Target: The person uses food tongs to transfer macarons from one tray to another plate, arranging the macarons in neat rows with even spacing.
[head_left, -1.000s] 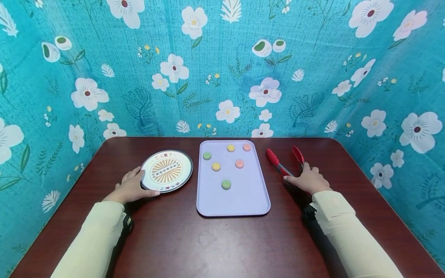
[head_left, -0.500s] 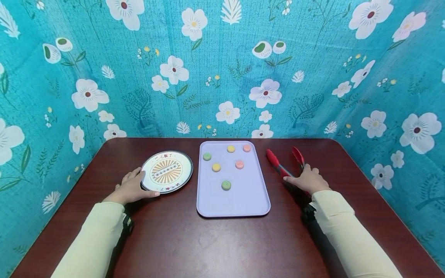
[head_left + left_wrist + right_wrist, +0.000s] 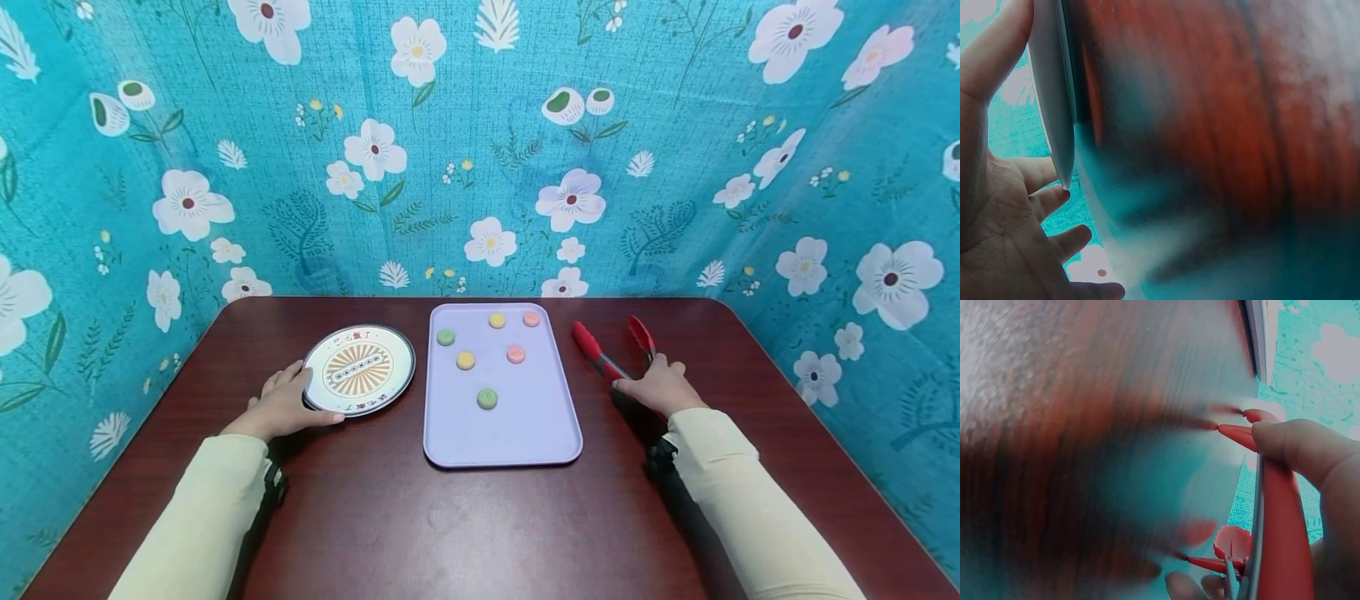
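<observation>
At left on the desk [image 3: 420,533], the left hand [image 3: 281,404], fingers loosely spread, touches the rim of the plate [image 3: 360,371]. Mid-desk, the tray [image 3: 510,437] bears six small discs [image 3: 487,399]. At right, the right hand [image 3: 660,387] grips the tongs [image 3: 591,343], their arms apart. The step seems to be steadying both; lifting either would call for a firmer hold.

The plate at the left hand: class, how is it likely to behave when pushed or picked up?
The plate is probably stiff, as its rim shows no sag. Broad and shallow, it would likely slide rather than tip. Its smooth, shiny-looking surface might feel slippery.
</observation>
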`<state>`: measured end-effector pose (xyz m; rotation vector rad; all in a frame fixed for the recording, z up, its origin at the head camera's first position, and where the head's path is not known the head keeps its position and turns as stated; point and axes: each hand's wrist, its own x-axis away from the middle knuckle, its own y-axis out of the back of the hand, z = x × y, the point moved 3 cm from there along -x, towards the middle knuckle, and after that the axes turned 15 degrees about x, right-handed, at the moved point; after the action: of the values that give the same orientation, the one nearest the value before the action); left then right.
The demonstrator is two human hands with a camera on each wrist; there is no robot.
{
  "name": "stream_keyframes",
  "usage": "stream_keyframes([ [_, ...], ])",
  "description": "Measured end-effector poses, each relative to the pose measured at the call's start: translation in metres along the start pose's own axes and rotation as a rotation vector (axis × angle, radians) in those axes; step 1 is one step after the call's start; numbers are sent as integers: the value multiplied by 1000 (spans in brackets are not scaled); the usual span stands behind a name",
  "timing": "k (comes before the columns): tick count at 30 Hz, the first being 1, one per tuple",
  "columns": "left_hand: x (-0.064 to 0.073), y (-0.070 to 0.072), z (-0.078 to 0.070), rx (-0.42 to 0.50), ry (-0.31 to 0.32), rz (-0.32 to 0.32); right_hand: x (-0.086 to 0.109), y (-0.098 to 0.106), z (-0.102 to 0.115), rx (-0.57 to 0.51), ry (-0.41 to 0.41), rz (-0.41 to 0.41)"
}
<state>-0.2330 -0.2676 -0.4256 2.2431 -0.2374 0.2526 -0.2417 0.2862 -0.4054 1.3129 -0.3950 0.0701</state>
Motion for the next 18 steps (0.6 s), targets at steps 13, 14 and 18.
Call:
stream_keyframes([
  [13, -3, -1, -1, 12, 0, 0, -2, 0, -5, -23, -18, 1],
  [14, -3, -1, 0, 11, -1, 0, -2, 0, -6, -21, -20, -2],
  [18, -3, -1, 1, 13, 4, 0, -2, 0, -6, -29, -23, -17],
])
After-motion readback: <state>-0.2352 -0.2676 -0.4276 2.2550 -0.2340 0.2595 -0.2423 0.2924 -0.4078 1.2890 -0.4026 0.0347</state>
